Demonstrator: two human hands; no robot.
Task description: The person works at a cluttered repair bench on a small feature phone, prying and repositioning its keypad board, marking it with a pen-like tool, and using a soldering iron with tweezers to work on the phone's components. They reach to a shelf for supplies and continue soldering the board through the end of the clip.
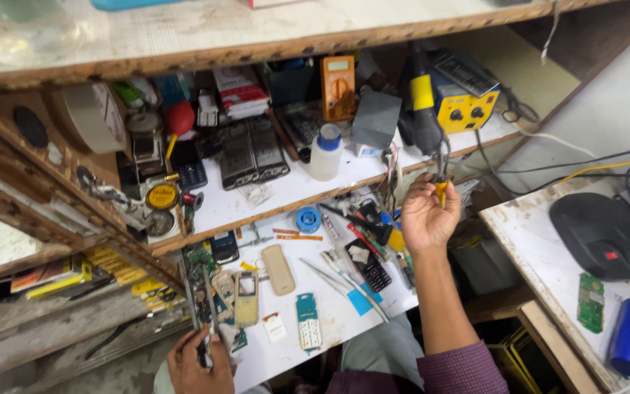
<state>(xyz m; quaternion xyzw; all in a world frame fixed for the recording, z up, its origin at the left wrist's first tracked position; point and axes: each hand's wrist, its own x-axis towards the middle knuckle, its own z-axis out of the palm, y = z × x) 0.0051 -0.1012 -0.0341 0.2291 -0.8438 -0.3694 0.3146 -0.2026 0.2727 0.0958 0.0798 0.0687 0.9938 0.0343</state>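
My right hand (424, 215) is raised above the white workbench (329, 328) and grips the yellow tip of a tool (440, 191) that hangs from the black and yellow hot-air handle (424, 109) on the shelf. My left hand (198, 361) is low at the bench's front left corner, pinching a thin phone circuit board (204, 306) that stands up from its fingers. Beside that hand lie a beige phone frame (246, 298) and a beige phone back cover (278, 268).
The bench holds tweezers (344, 284), a black keypad phone (372, 268), a blue solder reel (308, 219) and small parts. The shelf (257, 201) above carries a white bottle (326, 152), an orange multimeter (338, 87) and a yellow rework station (464, 102). A side table at right has a black mouse-shaped device (603, 235).
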